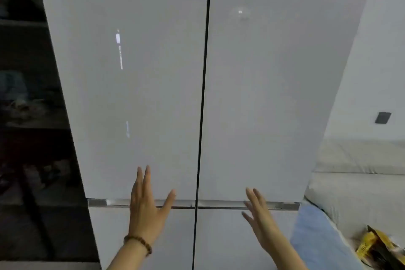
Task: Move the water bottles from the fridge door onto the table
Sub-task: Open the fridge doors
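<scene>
Left hand (145, 210) and right hand (259, 218) before fridge (153, 94) (doors closed), sofa (359, 177) right

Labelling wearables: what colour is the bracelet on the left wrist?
The bracelet is brown beads, seen in the head view.

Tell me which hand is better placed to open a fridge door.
Left, narrowly: the left hand is over the left door's handle strip, thumb near the centre seam; the right hand sits lower, farther out.

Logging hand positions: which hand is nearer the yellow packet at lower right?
Right. The right hand is open before the right fridge door, left of the yellow packet; the left hand is farther left, before the left door.
</scene>
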A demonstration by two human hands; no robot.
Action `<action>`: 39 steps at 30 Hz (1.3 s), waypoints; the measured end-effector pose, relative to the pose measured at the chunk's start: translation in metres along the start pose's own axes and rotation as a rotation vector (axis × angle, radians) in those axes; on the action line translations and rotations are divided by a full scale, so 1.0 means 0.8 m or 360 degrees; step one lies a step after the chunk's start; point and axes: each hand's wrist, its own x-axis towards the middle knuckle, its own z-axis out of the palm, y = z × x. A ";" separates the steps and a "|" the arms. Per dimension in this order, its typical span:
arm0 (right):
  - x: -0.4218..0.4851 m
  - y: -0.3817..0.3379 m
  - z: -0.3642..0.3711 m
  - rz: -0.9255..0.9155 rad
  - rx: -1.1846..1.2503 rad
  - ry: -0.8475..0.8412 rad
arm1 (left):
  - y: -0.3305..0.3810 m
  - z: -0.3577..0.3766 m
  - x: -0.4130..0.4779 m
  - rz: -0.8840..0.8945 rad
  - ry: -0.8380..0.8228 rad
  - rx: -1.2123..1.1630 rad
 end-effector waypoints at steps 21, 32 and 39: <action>0.233 0.157 0.080 0.0596 0.0594 0.0064 | -0.031 0.217 0.198 0.0267 0.0287 0.0553; 0.210 0.151 0.087 0.0641 0.0624 0.0235 | -0.026 0.205 0.188 0.0274 0.0237 0.0557; 0.117 0.155 0.055 0.0694 0.0580 0.0204 | -0.001 0.163 0.142 0.0365 -0.0398 0.0096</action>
